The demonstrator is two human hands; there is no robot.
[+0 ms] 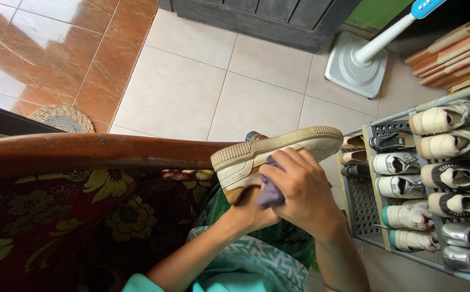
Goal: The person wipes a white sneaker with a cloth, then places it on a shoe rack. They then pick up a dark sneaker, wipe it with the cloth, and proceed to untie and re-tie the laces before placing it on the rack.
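A cream shoe (pixel 278 151) with a ribbed rubber sole is held on its side above my lap, sole edge facing up. My left hand (pixel 251 212) grips it from beneath, near the heel. My right hand (pixel 302 189) presses a small purple cloth (pixel 272 192) against the shoe's side, fingers curled over the cloth.
A shoe rack (pixel 362 205) with several pairs of shoes stands at the right. A white fan base (pixel 356 67) sits on the tiled floor beyond it. A wooden armrest (pixel 83 151) and floral cushion (pixel 56 221) are at the left, a round mat (pixel 62 118) behind.
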